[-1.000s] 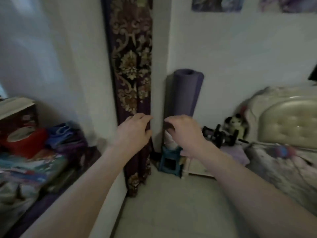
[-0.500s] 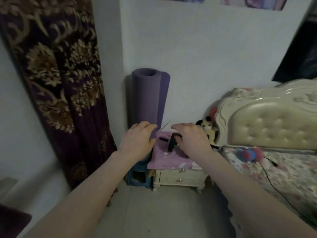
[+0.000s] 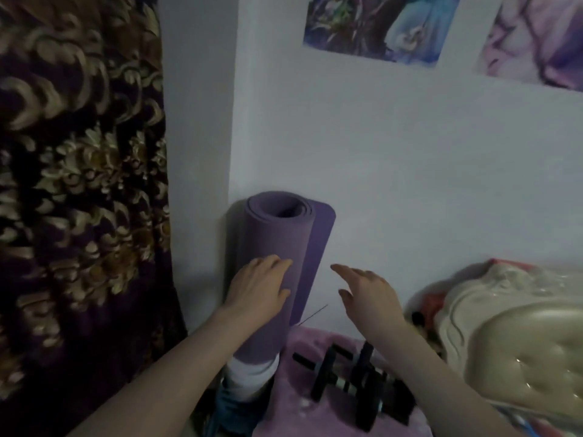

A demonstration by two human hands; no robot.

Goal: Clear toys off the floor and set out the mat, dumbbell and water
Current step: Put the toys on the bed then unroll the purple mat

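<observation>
We see the purple rolled foam mat standing upright in the corner of the white wall. Its left edge is close to the wall's projecting corner, and the dark purple curtain with gold flower pattern hangs just beyond that corner, so on the left there is little room. On the right of the mat the wall is bare, with free space between the mat and the cream padded headboard. The loose outer flap of the mat stands out on this right side. The lower end of the mat sits in something white, maybe a bag or a container; the view is too dark here to be sure.

Our left hand lies flat against the front of the roll, about half way up, fingers spread and only a little bent, the thumb pointing right. It touches the mat but does not close around it. Our right hand is open with fingers stretched toward the flap, just beside it and not touching, and it holds nothing.

Below the right forearm, the black dumbbell with disc plates lies on a pink fluffy cover, near the mat's foot.
</observation>
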